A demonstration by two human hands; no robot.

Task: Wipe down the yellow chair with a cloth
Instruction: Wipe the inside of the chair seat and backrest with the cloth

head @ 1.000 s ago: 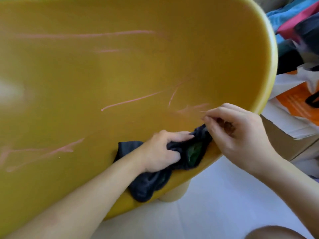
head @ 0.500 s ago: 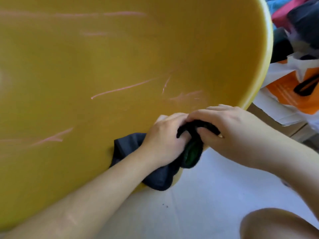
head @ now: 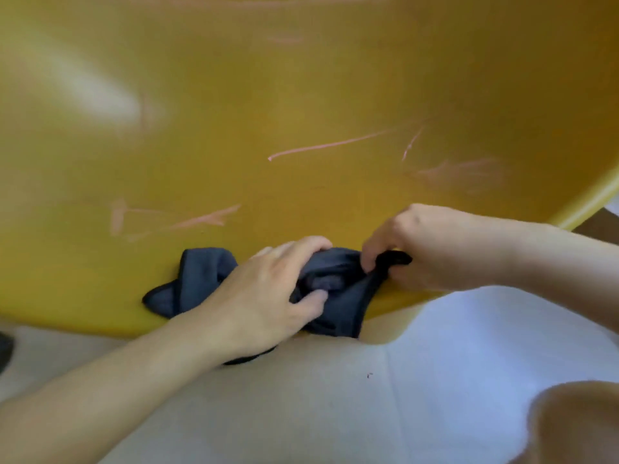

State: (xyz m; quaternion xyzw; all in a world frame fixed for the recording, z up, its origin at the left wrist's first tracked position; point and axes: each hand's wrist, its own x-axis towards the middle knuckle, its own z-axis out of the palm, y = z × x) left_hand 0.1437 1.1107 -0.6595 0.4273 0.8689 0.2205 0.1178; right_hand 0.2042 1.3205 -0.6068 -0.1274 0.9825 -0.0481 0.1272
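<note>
— Head view, then: where is the cloth (head: 201,279)?
— Bunched up dark against the lower edge of the yellow chair (head: 335,78), one fold hanging over the rim toward the pale floor (head: 435,380).
— And the hands?
— The left hand (head: 264,296) lies on the cloth's middle, fingers curled into the folds, gripping it. The right hand (head: 435,249) is just beside it, pinching the cloth's right end between thumb and fingers.
— Anything else on the chair?
— Pink streaks (head: 328,145) run across it above both hands, apart from the cloth.
</note>
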